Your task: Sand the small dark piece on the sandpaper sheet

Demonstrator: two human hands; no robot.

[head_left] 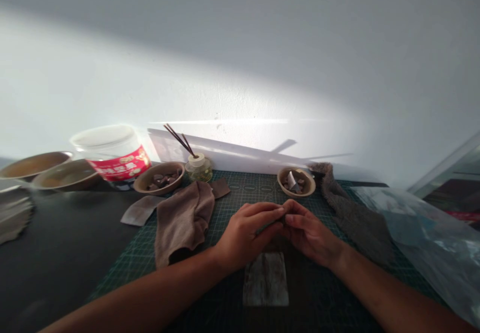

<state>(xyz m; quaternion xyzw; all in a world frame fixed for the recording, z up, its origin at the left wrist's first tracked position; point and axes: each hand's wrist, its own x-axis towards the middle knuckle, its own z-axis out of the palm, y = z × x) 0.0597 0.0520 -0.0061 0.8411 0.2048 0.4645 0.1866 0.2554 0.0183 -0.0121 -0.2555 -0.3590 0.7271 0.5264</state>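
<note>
My left hand (249,230) and my right hand (307,230) meet over the green cutting mat (247,188). The fingertips of both are pinched together around a small dark piece (284,219), mostly hidden by the fingers, so its kind does not show. Below the hands lies a pale, worn rectangular sheet (265,280) with dark smears. To the left of my left hand, a brown cloth (183,218) is crumpled on the mat. Behind my right hand stands a small bowl (296,185) with brown chunks and a folded whitish scrap.
Farther left are a bowl of dark chunks (161,179), a reed diffuser (199,168), a clear tub with a red label (116,158) and two more bowls. A grey fuzzy cloth (348,218) and clear plastic (431,248) lie right. A white wall rises behind.
</note>
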